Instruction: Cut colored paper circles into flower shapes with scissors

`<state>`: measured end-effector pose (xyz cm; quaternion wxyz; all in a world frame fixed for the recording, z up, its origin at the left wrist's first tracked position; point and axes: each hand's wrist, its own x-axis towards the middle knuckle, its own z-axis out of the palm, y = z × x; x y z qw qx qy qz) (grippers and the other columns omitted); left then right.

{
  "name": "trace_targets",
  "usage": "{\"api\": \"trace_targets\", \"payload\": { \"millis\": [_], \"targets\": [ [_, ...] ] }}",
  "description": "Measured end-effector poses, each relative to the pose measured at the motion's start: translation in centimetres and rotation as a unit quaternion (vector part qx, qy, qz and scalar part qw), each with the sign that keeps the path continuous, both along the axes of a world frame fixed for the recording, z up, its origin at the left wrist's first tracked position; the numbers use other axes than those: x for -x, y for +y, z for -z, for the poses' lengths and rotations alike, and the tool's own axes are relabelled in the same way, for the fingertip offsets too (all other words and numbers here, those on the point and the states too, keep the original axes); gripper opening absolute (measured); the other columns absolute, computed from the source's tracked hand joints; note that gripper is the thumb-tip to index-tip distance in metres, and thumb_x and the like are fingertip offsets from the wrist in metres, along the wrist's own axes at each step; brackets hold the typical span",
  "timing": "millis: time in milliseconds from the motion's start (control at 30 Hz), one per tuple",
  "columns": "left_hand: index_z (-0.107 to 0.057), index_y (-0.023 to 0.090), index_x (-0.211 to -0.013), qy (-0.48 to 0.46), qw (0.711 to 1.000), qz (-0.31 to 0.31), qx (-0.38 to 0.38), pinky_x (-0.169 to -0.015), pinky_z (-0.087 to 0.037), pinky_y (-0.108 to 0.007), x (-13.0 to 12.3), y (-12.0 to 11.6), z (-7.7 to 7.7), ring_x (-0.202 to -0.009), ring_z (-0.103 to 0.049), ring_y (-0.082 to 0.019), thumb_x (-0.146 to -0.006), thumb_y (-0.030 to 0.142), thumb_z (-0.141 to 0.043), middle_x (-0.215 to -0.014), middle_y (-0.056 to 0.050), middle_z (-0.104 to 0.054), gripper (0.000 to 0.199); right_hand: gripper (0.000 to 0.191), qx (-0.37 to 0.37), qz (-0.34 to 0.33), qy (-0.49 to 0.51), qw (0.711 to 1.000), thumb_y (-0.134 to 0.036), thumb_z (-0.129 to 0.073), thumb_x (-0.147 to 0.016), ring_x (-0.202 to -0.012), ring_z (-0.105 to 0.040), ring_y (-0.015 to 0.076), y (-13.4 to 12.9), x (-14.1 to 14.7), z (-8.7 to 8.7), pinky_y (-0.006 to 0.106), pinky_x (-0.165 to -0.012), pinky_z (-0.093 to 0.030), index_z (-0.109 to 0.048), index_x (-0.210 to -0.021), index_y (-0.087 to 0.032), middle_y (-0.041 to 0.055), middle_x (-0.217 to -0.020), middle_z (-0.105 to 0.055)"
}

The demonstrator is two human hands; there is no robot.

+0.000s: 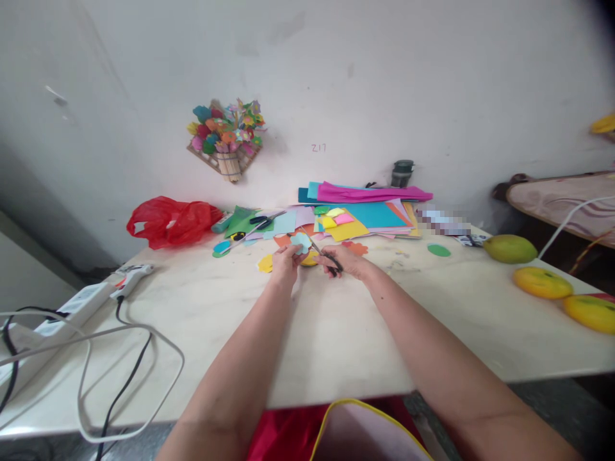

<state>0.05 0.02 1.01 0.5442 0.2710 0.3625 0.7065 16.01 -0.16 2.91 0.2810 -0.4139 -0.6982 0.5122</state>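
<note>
Pinched in my left hand (pixel 285 264) is a light blue paper flower (pixel 300 242) with a scalloped edge. My right hand (pixel 350 260) is closed round the black handles of a pair of scissors (pixel 332 262). Their blades point up and left, right beside the blue flower; whether they touch the paper I cannot tell. On the table around my hands lie a yellow paper flower (pixel 265 263) to the left and an orange paper flower (pixel 356 248) behind my right hand. Another yellow piece (pixel 309 258) shows between the hands, partly hidden.
Sheets of coloured paper (pixel 379 218) are piled at the back, near a second pair of scissors (pixel 265 221) and a red plastic bag (pixel 173 221). Yellow-green fruits (pixel 542 282) sit at the right edge. A power strip (pixel 81 301) and looping cables (pixel 177 358) occupy the left.
</note>
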Motion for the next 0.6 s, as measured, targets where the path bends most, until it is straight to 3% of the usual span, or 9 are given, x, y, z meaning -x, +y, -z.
{"api": "trace_targets", "payload": {
  "millis": [433,600],
  "targets": [
    [-0.057,0.012,-0.063,-0.004,1.000,-0.009,0.006,-0.061,-0.055,-0.025,0.04,0.38,0.21,-0.062,-0.066,-0.016,-0.058,0.006,-0.064,-0.064,-0.005,-0.065,0.011,0.028,-0.002,0.001,-0.009,1.000,-0.039,-0.069,-0.075,-0.038,-0.050,0.0062,0.06,0.12,0.09,0.015,-0.032,-0.032,-0.053,-0.073,-0.016,-0.0039,-0.050,-0.054],
    [-0.057,0.011,-0.063,-0.006,1.000,-0.017,0.014,-0.064,-0.055,-0.027,0.15,0.29,0.06,-0.060,-0.065,-0.015,-0.057,0.005,-0.065,-0.062,-0.005,-0.065,0.011,0.034,-0.009,0.014,0.037,0.999,-0.047,-0.062,-0.078,-0.042,-0.054,0.0072,0.26,-0.18,0.05,0.015,-0.032,-0.033,-0.050,-0.071,-0.016,-0.0014,-0.054,-0.057]
  ]
}}
